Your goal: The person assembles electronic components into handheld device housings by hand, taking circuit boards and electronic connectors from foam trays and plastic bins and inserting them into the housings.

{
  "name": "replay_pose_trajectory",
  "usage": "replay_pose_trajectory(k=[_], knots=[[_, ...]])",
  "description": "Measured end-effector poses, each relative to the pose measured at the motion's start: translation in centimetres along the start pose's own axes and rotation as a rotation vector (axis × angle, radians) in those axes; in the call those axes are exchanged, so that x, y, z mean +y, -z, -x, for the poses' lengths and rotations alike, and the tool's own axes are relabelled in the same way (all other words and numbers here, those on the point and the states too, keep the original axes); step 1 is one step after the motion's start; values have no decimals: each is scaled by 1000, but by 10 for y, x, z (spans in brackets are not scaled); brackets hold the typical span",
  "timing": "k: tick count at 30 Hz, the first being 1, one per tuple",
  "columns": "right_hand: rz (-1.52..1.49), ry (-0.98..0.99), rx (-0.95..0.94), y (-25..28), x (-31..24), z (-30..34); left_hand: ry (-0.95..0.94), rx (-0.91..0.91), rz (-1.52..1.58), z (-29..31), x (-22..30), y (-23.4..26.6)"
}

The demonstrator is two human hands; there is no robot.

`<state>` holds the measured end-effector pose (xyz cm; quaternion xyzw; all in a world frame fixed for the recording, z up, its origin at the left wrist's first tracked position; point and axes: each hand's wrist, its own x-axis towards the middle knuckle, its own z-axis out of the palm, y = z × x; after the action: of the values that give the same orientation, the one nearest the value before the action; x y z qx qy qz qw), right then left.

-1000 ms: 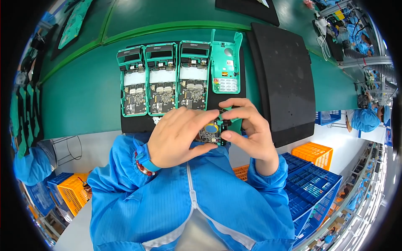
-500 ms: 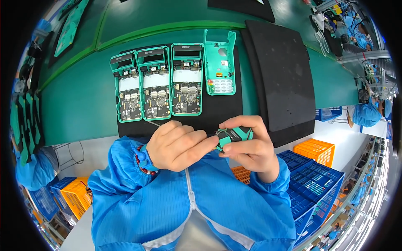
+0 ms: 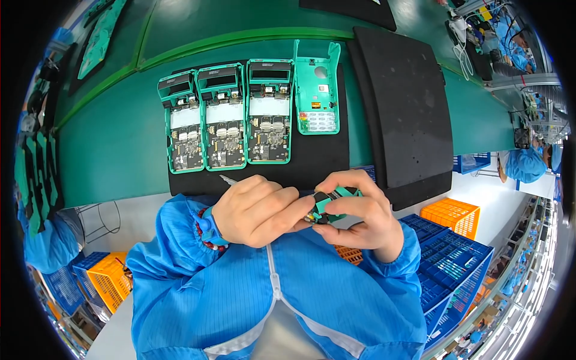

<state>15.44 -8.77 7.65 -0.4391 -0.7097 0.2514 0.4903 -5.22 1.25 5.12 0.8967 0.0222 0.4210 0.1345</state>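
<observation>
Between my two hands, just in front of the bench edge, is a small green and black plastic device part (image 3: 323, 203). My right hand (image 3: 369, 216) is closed round it, thumb and fingers gripping its right end. The curled fingers of my left hand (image 3: 255, 211) meet its left end, where small details are too fine to make out. A thin pale tool end (image 3: 228, 180) sticks out beyond my left knuckles; the rest is hidden in the hand. Beyond my hands stand green device housings with circuit boards (image 3: 268, 132), and one green shell with a clear keypad (image 3: 318, 96).
The housings lie on a black foam mat (image 3: 318, 156) on the green bench (image 3: 114, 138). A thick stack of black foam sheets (image 3: 414, 114) lies to their right. Blue crates (image 3: 450, 258) and an orange crate (image 3: 451, 217) stand low at the right; another orange crate (image 3: 109, 281) is at the left.
The green and black part has turned and tilted between my fingers. My right fingers have shifted on it, and more of the thin tool shows past my left hand.
</observation>
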Motion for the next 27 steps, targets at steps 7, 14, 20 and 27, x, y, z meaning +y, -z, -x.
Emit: replay_pose_trajectory(k=[7,14,20,27], knots=[[9,78,-8,5,1,-1,-48,-27,-6,-5,-5,3],[191,33,-32,27,-10,2,806,-163,1186,-20,3,9],[314,-82,332,64,-17,-3,505,-246,101,-40,-7,-20],[591,-69,274,87,10,-60,282,-284,-321,1,-9,-43]])
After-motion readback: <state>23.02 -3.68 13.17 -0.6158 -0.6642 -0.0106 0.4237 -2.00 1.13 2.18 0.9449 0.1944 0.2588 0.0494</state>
